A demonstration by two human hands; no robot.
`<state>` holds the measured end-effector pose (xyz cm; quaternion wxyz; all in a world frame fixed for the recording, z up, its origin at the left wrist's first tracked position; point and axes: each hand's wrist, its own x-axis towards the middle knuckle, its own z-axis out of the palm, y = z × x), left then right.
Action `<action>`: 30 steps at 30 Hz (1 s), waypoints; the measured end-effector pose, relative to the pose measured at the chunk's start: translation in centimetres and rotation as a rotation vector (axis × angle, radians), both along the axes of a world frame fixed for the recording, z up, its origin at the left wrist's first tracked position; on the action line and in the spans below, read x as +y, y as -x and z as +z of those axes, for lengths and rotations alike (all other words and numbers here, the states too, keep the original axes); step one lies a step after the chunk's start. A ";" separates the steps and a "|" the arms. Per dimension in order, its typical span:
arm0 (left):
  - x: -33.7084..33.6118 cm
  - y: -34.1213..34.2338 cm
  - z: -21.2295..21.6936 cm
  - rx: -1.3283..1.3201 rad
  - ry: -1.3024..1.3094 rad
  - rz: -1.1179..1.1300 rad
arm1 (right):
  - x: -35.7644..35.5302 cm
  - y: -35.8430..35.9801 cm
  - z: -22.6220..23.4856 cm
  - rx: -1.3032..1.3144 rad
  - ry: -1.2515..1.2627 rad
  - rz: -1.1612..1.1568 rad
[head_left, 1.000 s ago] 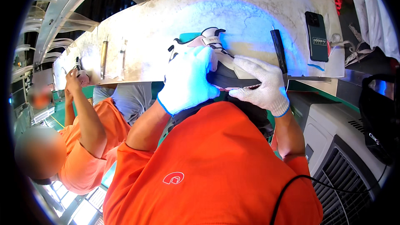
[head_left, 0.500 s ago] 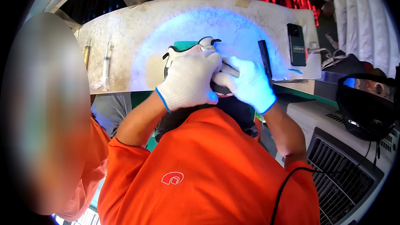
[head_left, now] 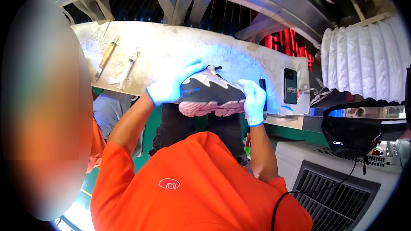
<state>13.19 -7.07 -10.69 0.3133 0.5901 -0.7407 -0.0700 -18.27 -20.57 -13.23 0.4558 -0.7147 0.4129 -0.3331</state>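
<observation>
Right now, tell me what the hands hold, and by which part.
A pink-soled, grey and white shoe: left hand at its heel end, right hand at its toe end.

Left hand (head_left: 171, 86) and right hand (head_left: 255, 100) hold a shoe (head_left: 209, 93) at the table's (head_left: 154, 45) near edge. A phone (head_left: 290, 85) lies right.

The far side of the sneaker (head_left: 209, 92) is hidden; the person's right hand (head_left: 254, 102) covers its right end and part of a slim black tool (head_left: 263, 90). Glare washes out the left hand (head_left: 171, 85). A blur masks most of a co-worker (head_left: 97, 145). The picture's rim cuts the ribbed white duct (head_left: 364, 66).
</observation>
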 end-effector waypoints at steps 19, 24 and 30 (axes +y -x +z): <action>-10.3 11.3 19.9 -0.118 -0.623 -0.031 | -2.0 2.1 3.3 -0.944 -0.254 0.191; -10.7 13.1 20.9 -0.190 -0.592 0.000 | -3.8 3.3 12.2 -0.607 0.094 0.319; -11.8 12.8 21.1 -0.231 -0.604 -0.102 | -4.9 5.2 8.7 -0.668 0.032 0.235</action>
